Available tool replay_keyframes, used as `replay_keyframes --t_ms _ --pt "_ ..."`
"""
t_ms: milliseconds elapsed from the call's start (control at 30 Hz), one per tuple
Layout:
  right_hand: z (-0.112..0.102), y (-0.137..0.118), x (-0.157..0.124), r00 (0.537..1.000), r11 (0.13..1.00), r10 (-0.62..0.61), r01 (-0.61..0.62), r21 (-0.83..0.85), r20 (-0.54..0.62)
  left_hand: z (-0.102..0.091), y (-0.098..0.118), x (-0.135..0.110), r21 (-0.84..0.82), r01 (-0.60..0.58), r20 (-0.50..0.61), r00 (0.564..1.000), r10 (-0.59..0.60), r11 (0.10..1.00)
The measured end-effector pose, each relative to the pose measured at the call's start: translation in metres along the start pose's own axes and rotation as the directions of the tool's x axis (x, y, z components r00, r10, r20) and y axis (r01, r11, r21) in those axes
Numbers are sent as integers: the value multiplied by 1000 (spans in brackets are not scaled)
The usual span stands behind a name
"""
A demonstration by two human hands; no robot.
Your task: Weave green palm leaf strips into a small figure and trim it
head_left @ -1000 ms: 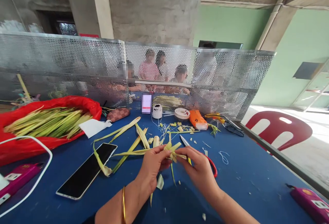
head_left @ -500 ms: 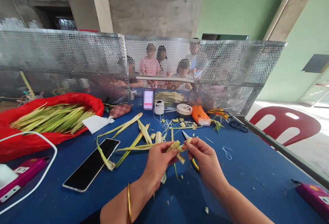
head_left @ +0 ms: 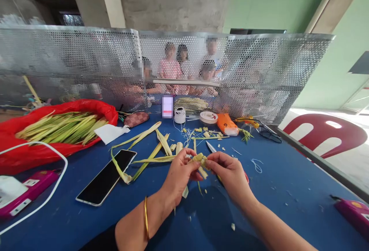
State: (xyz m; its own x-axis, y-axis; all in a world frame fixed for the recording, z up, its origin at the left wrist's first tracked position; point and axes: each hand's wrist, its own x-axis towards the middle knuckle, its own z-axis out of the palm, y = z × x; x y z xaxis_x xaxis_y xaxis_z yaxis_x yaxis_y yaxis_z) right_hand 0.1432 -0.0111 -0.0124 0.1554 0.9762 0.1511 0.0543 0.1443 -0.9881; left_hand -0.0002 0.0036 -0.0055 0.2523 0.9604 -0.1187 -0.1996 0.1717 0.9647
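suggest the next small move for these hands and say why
Probably a gentle tug with the right hand to snug the folded leaf piece, the left hand steadying it: both hands have fingertips on it, the right at its edge, and a strip end sticks out below.

1. The right hand (head_left: 230,171), half a second ago apart from the left hand (head_left: 182,171), now pinches close beside it.
2. The folded leaf strips (head_left: 201,162) sit more compactly, with fewer long ends spreading out than a second ago.
3. Beyond the screen (head_left: 265,70), a standing person (head_left: 211,57) is farther left.
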Motion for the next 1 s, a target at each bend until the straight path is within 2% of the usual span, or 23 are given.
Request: replay_keyframes --t_ms 133,367,667,833,1000 --pt "0 -1 -1 999 999 39 -38 -21 8 0 -2 1 -10 4 12 1000 -4 1000" --pt "-1 6 0 994 994 105 -105 35 -4 0 -4 2 -25 25 15 1000 -24 999" --pt "2 4 0 990 987 138 -136 87 -17 2 -8 1 -23 1 10 1000 -1 1000" --pt "2 5 0 992 991 121 -119 66 -18 5 -9 0 9 -14 16 1000 14 1000" --pt "1 6 -1 1000 998 19 -21 -56 -23 6 -8 0 49 -24 -3 1000 24 999"
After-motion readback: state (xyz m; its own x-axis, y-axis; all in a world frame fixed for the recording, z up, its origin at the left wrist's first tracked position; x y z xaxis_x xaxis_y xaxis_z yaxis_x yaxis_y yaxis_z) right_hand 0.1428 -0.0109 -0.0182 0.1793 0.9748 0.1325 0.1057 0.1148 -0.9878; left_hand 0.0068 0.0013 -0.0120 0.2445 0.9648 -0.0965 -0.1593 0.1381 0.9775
